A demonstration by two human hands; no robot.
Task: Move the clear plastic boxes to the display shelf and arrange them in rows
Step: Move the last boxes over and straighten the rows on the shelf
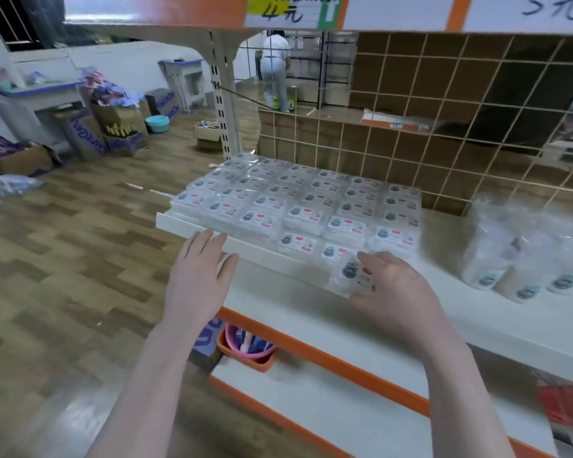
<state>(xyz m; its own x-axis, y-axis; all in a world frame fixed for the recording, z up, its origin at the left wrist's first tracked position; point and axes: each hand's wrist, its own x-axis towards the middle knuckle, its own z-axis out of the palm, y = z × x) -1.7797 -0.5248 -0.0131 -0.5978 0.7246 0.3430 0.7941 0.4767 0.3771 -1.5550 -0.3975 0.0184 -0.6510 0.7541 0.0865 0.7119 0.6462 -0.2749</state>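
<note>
My right hand grips one clear plastic box at the display shelf front, beside the arranged rows of boxes. My left hand hovers released. Wrapped cylindrical packs stand to the right.

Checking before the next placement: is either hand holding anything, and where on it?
The right hand holds one clear box by its right side, at the shelf's front. The left hand holds nothing.
</note>
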